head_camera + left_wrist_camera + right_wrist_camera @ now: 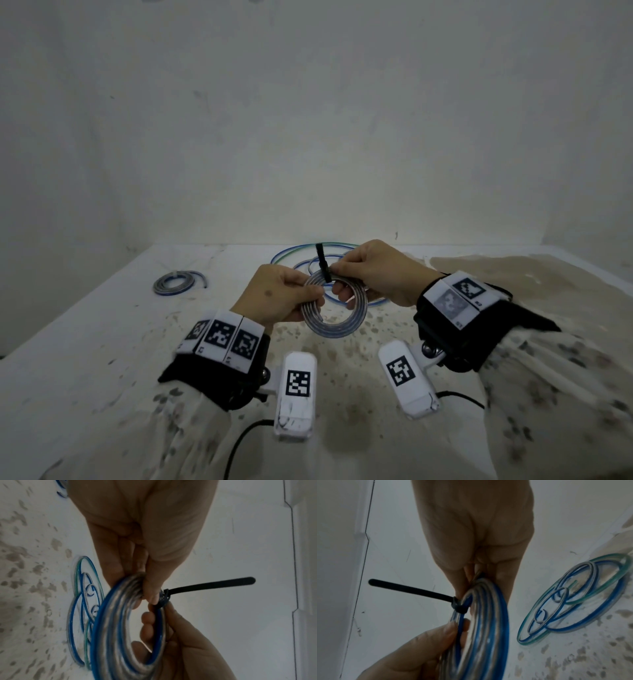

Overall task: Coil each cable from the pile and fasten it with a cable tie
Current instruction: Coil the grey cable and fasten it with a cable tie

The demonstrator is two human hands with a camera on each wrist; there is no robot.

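Held up between us, clear of the table [102,329], our coiled cable [337,329] hangs so the black cable tie [323,265] can wrap its turns, its free tail standing up. Our left hand [281,294] pinches the coil's left side to stop the loops springing apart, while our right hand [380,270] curls its fingers round the coil beside the tie. Behind lies the loose pile [308,260]; one bundled cable [178,282] rests far left.
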